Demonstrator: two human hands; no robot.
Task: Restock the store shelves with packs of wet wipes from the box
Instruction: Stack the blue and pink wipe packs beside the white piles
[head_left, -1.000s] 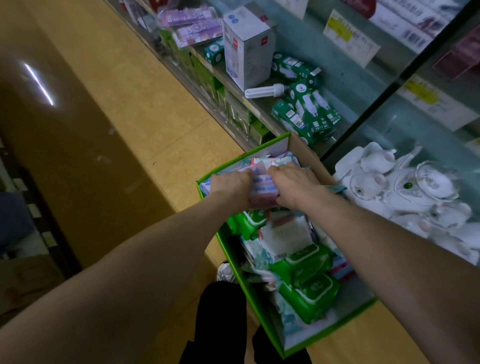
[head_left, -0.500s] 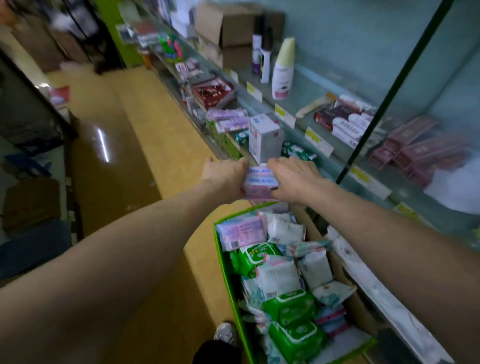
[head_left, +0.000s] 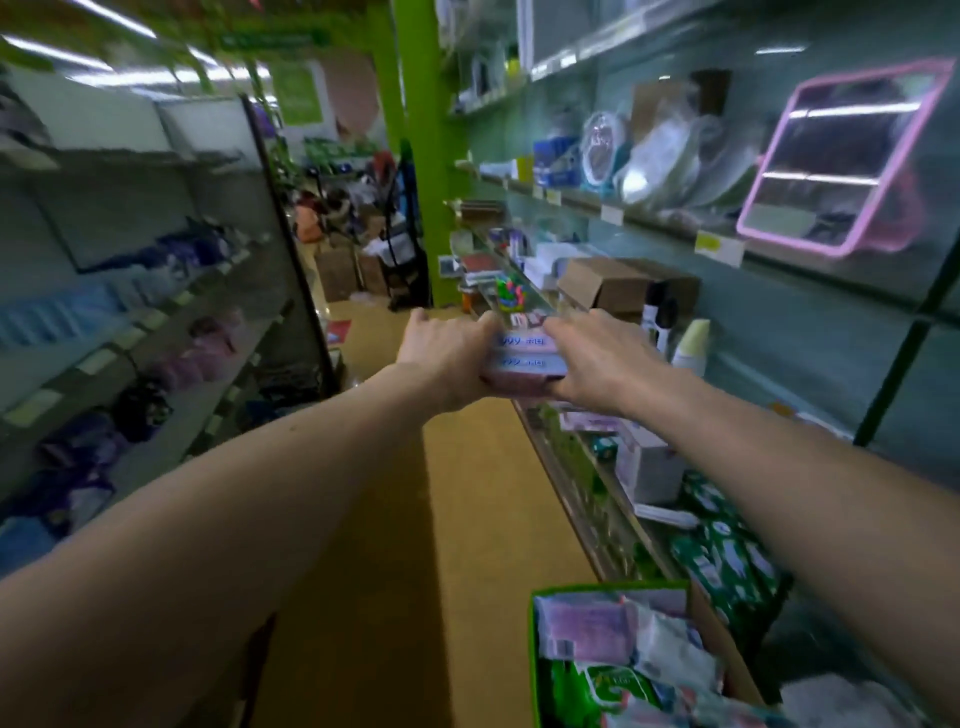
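A small stack of pink and white wet wipe packs (head_left: 522, 358) is held out at chest height between both hands. My left hand (head_left: 447, 353) grips its left end and my right hand (head_left: 597, 358) grips its right end. The stack hangs above the aisle floor, just left of the right-hand shelves (head_left: 670, 223). The green box (head_left: 532, 654) with several more packs, green, white and pink, stands low at the bottom right.
Shelves on the right carry brown cartons (head_left: 613, 283), bottles (head_left: 691, 345), a pink-framed mirror (head_left: 841, 156) and green boxes (head_left: 727, 551). A second shelf unit (head_left: 156, 312) lines the left side. The yellow aisle floor (head_left: 467, 519) runs ahead to a green pillar (head_left: 415, 156).
Both hands have lifted the wipe packs out of the box and carried them up and forward. The view has swung up from the box to the aisle and upper shelves.
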